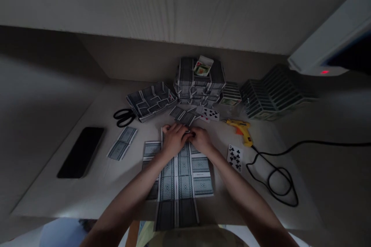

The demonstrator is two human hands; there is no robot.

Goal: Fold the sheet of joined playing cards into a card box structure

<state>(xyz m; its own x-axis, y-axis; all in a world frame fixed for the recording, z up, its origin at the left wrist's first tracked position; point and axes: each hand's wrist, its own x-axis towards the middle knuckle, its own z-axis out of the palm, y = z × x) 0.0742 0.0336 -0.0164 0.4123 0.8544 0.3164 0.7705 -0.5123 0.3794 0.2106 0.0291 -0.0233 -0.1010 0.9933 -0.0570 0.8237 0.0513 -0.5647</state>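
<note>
Fingers [177, 128] of my left hand [174, 140] and right hand [202, 141]: bent, close together, left of the glue gun [242, 128]; whether grasping, I can't tell | Card panel [184, 166]: left of the glue gun, reaching nearer me | Handling: I'd press lightly, keeping edges aligned.

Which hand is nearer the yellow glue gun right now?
The right. The right hand is at the far end of the card panel, with the glue gun off to its right; the left hand is beside it, on the side away from the gun.
</note>
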